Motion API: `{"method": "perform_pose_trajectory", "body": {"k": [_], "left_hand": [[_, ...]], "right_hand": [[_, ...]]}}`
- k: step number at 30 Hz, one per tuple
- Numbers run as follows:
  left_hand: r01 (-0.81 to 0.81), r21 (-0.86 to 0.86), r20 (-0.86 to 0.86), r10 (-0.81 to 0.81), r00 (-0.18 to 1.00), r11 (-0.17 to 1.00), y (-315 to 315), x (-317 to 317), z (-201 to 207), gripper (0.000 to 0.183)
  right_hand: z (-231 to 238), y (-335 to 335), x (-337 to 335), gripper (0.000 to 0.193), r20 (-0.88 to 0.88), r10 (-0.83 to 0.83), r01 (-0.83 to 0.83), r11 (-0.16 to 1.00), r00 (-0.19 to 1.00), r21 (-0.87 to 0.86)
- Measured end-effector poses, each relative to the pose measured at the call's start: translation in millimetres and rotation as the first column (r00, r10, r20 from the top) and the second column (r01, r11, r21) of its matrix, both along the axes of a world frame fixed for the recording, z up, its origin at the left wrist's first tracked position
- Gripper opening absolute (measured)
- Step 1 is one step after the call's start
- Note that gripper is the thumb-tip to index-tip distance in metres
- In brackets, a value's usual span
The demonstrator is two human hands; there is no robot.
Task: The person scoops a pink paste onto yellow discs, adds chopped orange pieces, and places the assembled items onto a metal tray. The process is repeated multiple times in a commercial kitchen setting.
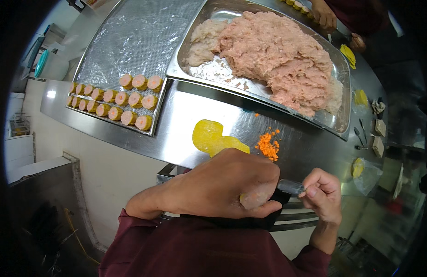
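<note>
Closed around a dumpling (257, 197), my left hand (218, 177) is in front of the steel table's near edge. Pinkish filling shows at the dumpling's top, and the fingers hide most of its wrapper. My right hand (325, 195) pinches a small flat metal spreader (291, 186), its blade pointing at the left hand. Just beyond the left hand, round yellow wrappers (208, 137) overlap on the table. A small heap of chopped orange bits (268, 148) lies to their right. Behind these is a deep steel pan (175, 62) of pink minced meat filling (278, 53).
On the far left, a tray (139, 34) lined with plastic film carries rows of open-topped yellow dumplings (122, 98). Another person's hand (324, 16) works beyond the pan. Yellow wrappers in a plastic bag (359, 168) and small tools (360, 136) lie along the right edge.
</note>
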State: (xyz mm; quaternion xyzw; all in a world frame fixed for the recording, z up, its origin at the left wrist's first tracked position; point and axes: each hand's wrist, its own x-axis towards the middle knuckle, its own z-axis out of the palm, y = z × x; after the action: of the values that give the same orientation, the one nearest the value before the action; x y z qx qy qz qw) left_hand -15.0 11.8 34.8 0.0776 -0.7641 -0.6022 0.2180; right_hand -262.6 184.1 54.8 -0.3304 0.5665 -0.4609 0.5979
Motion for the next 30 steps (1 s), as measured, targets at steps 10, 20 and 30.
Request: {"method": "perform_pose_trajectory", "body": {"k": [10, 20, 30], "left_hand": [[-0.334, -0.255, 0.227, 0.392, 0.891, 0.907, -53, 31, -57, 0.03], [-0.337, -0.566, 0.289, 0.564, 0.774, 0.753, -68, 33, -77, 0.05], [-0.33, -0.539, 0.372, 0.571, 0.732, 0.775, -70, 36, -63, 0.031]], "right_hand": [[-21, 25, 0, 0.025, -0.373, -0.198, 0.126, 0.97, 0.907, -0.209], [-40, 31, -2, 0.025, -0.299, -0.229, 0.164, 0.96, 0.926, -0.226], [-42, 33, -6, 0.024, -0.266, -0.247, 0.196, 0.959, 0.932, -0.207]]}}
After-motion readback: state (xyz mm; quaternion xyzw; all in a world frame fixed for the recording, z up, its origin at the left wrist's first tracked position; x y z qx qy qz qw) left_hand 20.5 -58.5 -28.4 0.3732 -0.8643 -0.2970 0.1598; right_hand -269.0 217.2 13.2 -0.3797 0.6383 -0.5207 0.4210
